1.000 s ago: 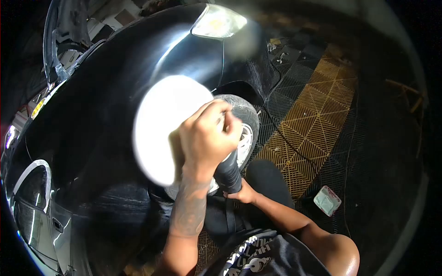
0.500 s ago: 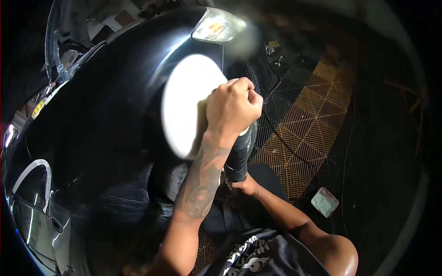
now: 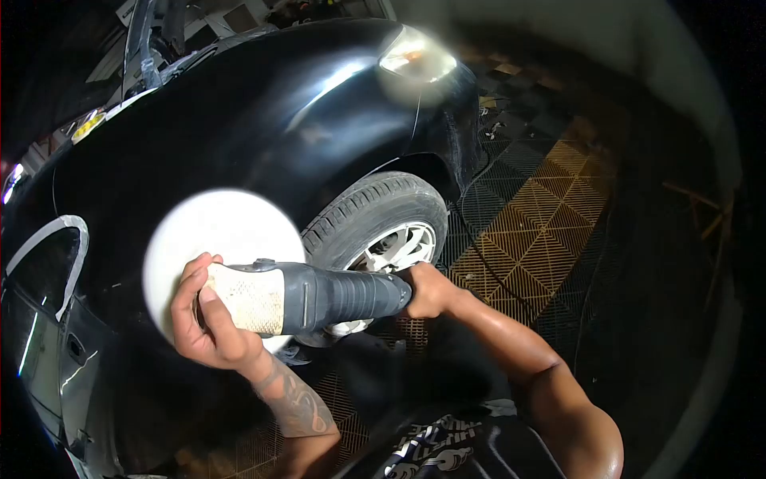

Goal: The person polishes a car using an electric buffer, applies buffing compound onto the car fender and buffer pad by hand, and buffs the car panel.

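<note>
A polisher (image 3: 343, 297) with a dark ribbed body lies across the middle of the view, its light-coloured head cover (image 3: 249, 298) toward the left. Its round white pad (image 3: 227, 223) faces the glossy black car fender (image 3: 319, 128); whether pad and paint touch is hidden. My left hand (image 3: 209, 315) is closed around the head end of the polisher, fingers curled over the cover. At the rear end of the handle, my right hand (image 3: 428, 290) is wrapped tightly around the grip.
Right of the pad is the front wheel (image 3: 391, 231) with its tyre and white rim. The headlight (image 3: 419, 57) is at the top. A taped-edge side window (image 3: 48, 259) is at left. Yellow and black grid tiles (image 3: 550, 207) cover the floor, with a cable (image 3: 499, 259) across them.
The polisher has swung left and down along the fender, away from the headlight end, and now lies crosswise. Both hands moved with it, and the front wheel has come into view.
</note>
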Motion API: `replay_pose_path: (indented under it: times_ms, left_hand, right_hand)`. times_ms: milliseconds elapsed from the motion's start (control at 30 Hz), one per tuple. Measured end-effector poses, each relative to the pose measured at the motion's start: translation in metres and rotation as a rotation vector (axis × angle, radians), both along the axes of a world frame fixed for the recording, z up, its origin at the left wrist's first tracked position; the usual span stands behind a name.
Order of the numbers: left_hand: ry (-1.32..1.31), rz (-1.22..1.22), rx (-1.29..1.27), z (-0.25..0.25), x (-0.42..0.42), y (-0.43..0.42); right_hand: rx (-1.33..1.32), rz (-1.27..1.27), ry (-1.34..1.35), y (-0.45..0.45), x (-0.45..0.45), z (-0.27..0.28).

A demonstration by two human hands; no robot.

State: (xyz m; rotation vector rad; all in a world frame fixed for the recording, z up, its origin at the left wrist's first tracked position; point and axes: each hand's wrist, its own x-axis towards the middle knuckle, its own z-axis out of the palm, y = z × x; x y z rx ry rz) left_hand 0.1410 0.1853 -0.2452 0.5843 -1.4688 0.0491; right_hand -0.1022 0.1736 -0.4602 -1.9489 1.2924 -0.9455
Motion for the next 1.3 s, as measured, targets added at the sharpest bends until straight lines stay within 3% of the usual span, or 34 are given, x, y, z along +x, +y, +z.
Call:
replay_pose_path:
  times_ms: [367, 467, 767, 900, 967, 1033, 1100, 1233, 1300]
  left_hand:
    - [0.074, -0.087, -0.070, -0.027, 0.043, 0.002]
    - [0.199, -0.040, -0.081, -0.028, 0.035, 0.004]
    - [0.081, 0.048, -0.030, -0.024, 0.024, 0.000]
    - [0.070, -0.009, -0.051, -0.025, -0.010, -0.024]
    - [0.120, -0.015, -0.023, -0.017, -0.035, -0.020]
    - [0.106, 0.044, -0.025, -0.012, -0.061, -0.027]
    - [0.087, 0.083, -0.036, -0.003, -0.096, -0.029]
    - [0.102, 0.035, 0.001, 0.003, -0.170, -0.051]
    - [0.088, -0.017, 0.056, 0.009, -0.205, -0.073]
  right_hand:
    - [-0.121, 0.014, 0.083, 0.016, 0.004, 0.046]
    - [-0.147, 0.010, 0.120, 0.014, 0.000, 0.048]
    - [-0.094, 0.105, 0.026, 0.004, -0.010, 0.034]
    - [-0.150, 0.163, -0.047, -0.018, -0.040, 0.015]
    - [-0.151, 0.127, 0.100, -0.026, -0.062, 0.022]
    - [-0.101, 0.191, -0.007, -0.038, -0.093, 0.044]
    - [0.054, 0.203, 0.120, -0.047, -0.131, 0.055]
    - [0.028, 0.199, 0.054, -0.061, -0.190, 0.061]
    - [0.232, 0.131, 0.129, -0.062, -0.216, 0.072]
